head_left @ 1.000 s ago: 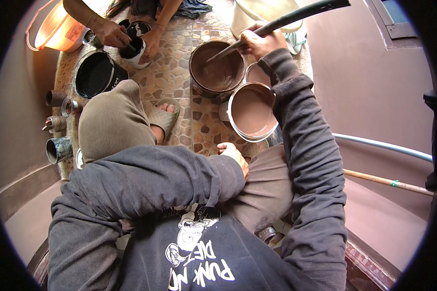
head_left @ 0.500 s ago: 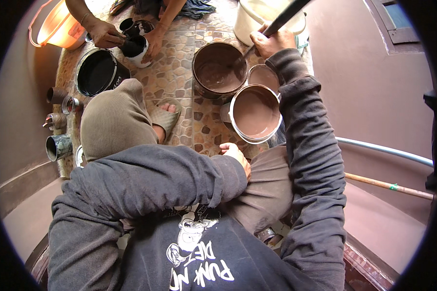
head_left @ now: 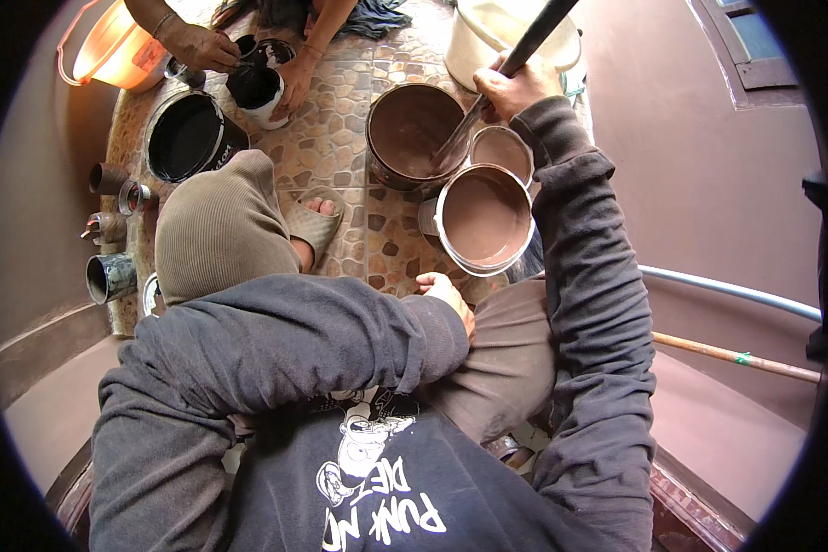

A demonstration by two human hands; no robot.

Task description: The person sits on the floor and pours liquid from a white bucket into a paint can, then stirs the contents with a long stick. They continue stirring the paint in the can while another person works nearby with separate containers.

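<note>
My right hand [head_left: 515, 87] is clenched around a long dark stirring stick [head_left: 501, 78], whose lower end dips into the large round metal bucket of brown paint [head_left: 409, 133] standing on the pebble-patterned tile floor [head_left: 336, 138]. Just beside that bucket sit 2 more brown paint containers: a small round tin [head_left: 501, 152] and a wider metal can [head_left: 485, 219], the 2 touching each other. My left hand [head_left: 449, 296] rests in a loose fist on my knee, grasping nothing, near the wider can. Farther off, another person's 2 hands [head_left: 248, 64] hold a small white cup of black paint [head_left: 253, 92], next to a round black paint can [head_left: 186, 138] and an orange plastic bucket [head_left: 110, 51].
</note>
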